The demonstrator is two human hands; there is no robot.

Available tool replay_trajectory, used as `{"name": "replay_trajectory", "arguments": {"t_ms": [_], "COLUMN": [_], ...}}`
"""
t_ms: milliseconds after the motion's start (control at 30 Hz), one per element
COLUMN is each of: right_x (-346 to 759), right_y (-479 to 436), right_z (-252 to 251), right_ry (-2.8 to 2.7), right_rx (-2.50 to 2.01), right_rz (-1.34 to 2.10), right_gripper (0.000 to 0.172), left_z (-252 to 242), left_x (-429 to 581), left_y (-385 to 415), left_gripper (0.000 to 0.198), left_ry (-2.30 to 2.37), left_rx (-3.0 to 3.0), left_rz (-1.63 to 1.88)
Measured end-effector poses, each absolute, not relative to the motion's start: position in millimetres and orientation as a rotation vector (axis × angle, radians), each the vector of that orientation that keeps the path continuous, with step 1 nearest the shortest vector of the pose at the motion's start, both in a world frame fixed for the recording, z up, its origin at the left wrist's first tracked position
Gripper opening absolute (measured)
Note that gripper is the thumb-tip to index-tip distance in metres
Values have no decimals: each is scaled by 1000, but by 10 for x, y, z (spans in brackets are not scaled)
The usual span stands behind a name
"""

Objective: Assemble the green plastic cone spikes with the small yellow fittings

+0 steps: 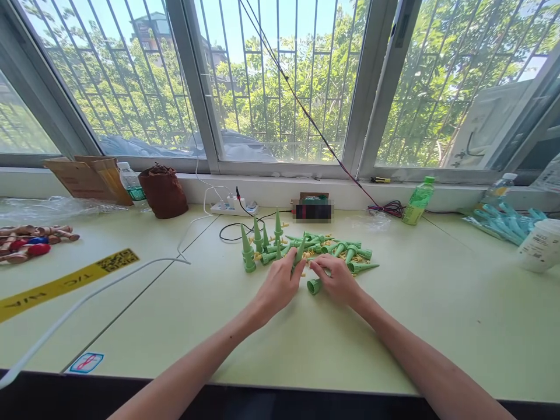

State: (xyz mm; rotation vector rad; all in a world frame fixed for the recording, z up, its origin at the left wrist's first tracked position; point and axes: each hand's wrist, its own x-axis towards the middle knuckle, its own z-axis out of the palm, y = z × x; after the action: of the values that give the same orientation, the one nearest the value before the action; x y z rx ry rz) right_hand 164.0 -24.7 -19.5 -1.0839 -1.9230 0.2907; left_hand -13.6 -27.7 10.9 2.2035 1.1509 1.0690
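Note:
My left hand (280, 281) is closed around a green plastic watering spike (300, 249), which points upward and leans slightly. Close beside it, my right hand (338, 279) has its fingers pinched together; whatever is between them is hidden or too small to make out. A green spike's open round end (313, 286) shows on the table just under the right hand. Behind both hands lies a loose pile of green spikes (351, 252) mixed with small yellow pieces (343, 266). Several spikes (247, 251) stand upright, tips up, to the left of the pile.
A power strip (234, 205) with cables lies at the back. The white cable (109, 290) crosses the table's left side near wooden toys (32, 242). A brown pouch (163, 191) stands back left; a green bottle (419, 201) and white cup (540, 246) stand right.

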Motion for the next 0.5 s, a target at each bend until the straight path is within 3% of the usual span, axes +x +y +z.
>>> {"name": "replay_trajectory", "arguments": {"t_ms": [167, 500], "right_x": [1644, 1639], "right_y": [-240, -254], "right_z": [-210, -205], "right_ry": [-1924, -1937], "right_rx": [-1082, -1092], "right_rz": [309, 319], "right_gripper": [40, 42], "left_z": [171, 217], "left_x": [-280, -816], "left_y": [-311, -175], "left_gripper": [22, 28], "left_ry": [1191, 1430], "left_rx": [2082, 1953], "left_rz": [1015, 1230]}}
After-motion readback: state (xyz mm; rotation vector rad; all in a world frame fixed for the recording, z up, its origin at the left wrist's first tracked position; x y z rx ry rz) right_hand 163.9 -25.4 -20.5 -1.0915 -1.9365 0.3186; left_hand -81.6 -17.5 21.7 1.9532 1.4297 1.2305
